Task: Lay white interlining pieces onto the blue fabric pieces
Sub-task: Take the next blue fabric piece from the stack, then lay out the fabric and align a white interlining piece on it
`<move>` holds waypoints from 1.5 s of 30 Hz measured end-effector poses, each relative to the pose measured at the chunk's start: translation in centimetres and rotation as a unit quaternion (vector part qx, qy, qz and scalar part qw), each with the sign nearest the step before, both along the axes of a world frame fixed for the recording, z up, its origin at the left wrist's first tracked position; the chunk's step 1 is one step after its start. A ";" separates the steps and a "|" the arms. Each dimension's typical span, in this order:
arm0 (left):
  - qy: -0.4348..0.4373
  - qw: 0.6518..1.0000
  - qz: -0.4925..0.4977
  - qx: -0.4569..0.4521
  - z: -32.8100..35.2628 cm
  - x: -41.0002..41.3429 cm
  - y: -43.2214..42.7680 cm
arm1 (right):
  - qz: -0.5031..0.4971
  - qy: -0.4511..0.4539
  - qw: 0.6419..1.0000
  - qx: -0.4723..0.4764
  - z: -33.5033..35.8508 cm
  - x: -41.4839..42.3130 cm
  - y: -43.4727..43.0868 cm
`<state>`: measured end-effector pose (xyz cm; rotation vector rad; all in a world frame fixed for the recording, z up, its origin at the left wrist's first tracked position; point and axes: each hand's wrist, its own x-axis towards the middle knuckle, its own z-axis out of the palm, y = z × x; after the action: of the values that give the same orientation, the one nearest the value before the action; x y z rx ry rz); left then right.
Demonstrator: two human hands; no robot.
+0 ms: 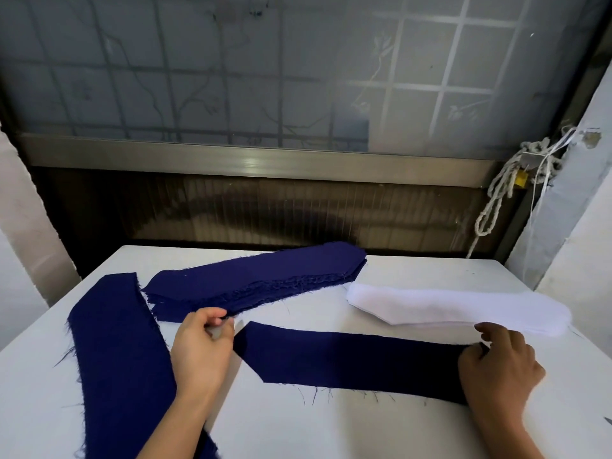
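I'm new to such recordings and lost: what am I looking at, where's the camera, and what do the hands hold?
No machine: a person works bare-handed, and the one picture comes from a camera on their head, looking down. On the white table lie a blue stack, a long strip at the left, a single blue piece in front and white interlining at the right. The right hand holds the blue piece's right end. The left hand curls its fingers at the blue stack's edge; whether it pinches a layer is unclear.
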<state>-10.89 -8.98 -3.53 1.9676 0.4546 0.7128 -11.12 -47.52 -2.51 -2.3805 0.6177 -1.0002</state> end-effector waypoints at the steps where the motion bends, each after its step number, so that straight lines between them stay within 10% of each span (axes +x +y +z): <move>1: 0.002 1.000 -0.012 0.003 0.0 0.0 -0.1 | 0.005 0.003 1.000 -0.009 -0.1 0.1 0.1; 15: 0.077 0.945 -0.097 0.304 0.1 -0.1 -1.9 | 0.249 0.152 0.946 -0.142 1.6 5.8 3.2; 35: 0.112 0.946 -0.093 0.288 -0.1 0.1 -1.4 | 0.234 0.316 0.844 -0.364 2.4 11.9 6.4; 45: 0.112 0.945 -0.092 0.294 -0.1 0.1 -1.5 | 0.224 0.310 0.922 -0.062 3.2 11.6 4.0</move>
<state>-10.84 -10.44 -3.61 2.6318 0.1926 0.5419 0.50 -43.51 0.73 -2.7720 0.1848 -0.0771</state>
